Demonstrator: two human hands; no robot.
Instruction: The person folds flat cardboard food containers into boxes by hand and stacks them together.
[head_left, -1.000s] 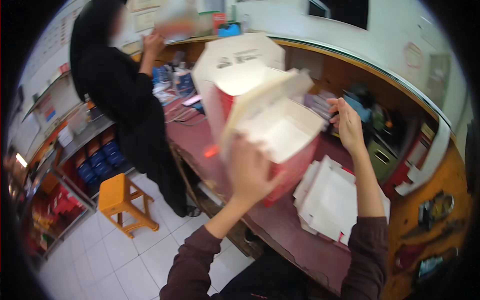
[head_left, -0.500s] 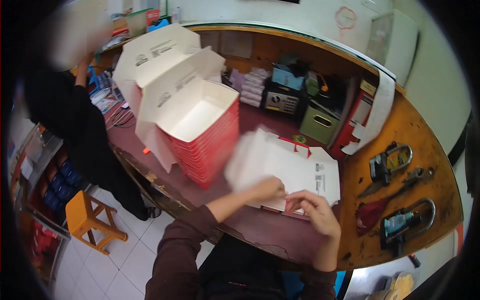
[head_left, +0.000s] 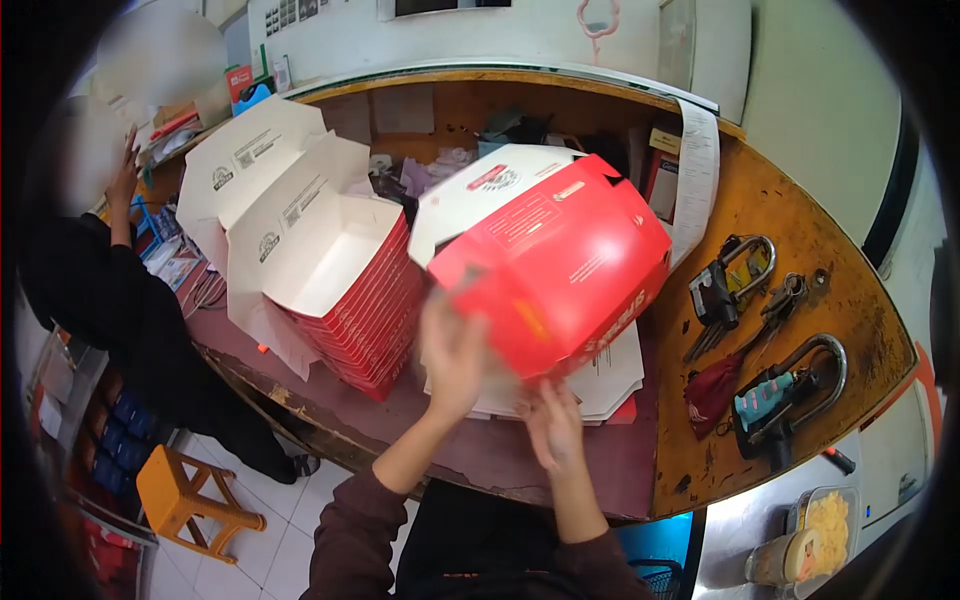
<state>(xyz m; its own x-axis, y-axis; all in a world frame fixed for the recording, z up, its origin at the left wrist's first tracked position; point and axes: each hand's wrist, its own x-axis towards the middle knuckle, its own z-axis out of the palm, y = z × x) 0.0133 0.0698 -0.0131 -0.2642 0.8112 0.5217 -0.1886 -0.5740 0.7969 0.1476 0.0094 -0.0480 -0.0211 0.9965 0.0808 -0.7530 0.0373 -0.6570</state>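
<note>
A partly folded red and white cardboard box [head_left: 575, 260] is tilted up over the table, its printed red outside facing me. My left hand [head_left: 452, 350] is at the box's left end, blurred, with the fingers spread. At the lower front corner, the fingers of my right hand [head_left: 555, 420] are closed on the cardboard edge. Under the box lies a pile of flat white cardboard blanks [head_left: 615, 375], mostly covered by it. To the left stands a tall stack of nested red boxes [head_left: 350, 330], white inside, their lids raised.
Padlocks [head_left: 715, 290] and a bunch of keys [head_left: 785, 295] lie on the wooden counter at right. A long paper receipt [head_left: 697, 170] hangs near the back. Another person in black [head_left: 150, 320] stands at left, beyond an orange stool [head_left: 185, 500]. Food containers [head_left: 825, 530] sit lower right.
A cardboard blank that was blurred low over the pile is now raised and partly folded, red side toward me. My left hand moved to its left end; the view turned right.
</note>
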